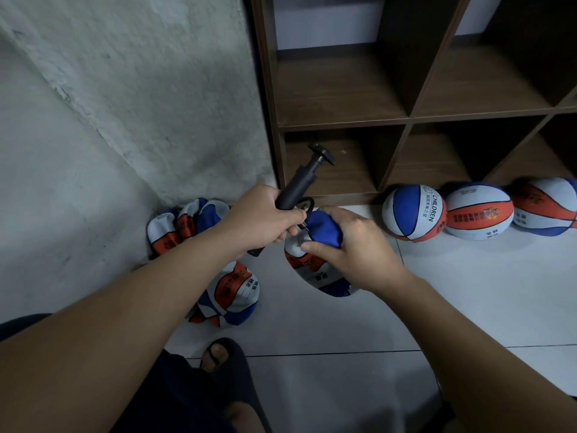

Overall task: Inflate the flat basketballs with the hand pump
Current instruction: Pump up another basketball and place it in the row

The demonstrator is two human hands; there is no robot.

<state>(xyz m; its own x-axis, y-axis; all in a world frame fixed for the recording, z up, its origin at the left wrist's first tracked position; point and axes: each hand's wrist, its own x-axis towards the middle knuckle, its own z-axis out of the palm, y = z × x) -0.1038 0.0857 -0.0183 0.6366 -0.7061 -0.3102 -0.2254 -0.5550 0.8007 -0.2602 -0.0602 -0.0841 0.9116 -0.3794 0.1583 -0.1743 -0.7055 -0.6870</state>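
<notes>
The left hand (pixel 265 215) is wrapped around the lower barrel of the black hand pump (pixel 299 182), fingers curled tight on it, with the pump tilted so its T-handle (pixel 321 154) points up and away toward the shelf. The pump's lower end comes down between the two hands, where a short black hose (pixel 305 202) loops beside the left fingers and a thin needle end meets the crumpled ball — whether the needle is actually seated in the valve cannot be told.

The right hand (pixel 349 251) grips the flat basketball (pixel 318 242), fingers curled over its folded blue panel and thumb pressing on the white panel just beside the pump's tip. The ball hangs limp below that hand, its orange and white panels sagging above the floor.

Further out, a heap of other deflated balls (pixel 184 223) lies on the floor against the grey wall (pixel 125 104), left of the left hand, and one more flat ball (pixel 234 292) sits under the left forearm. To the right, three round inflated balls (pixel 413 212) rest in a row on the white tiled floor (pixel 468 292) — right at the foot of the dark wooden cubby shelf (pixel 406 120). A foot in a dark slipper (pixel 224 364) shows at the bottom.
</notes>
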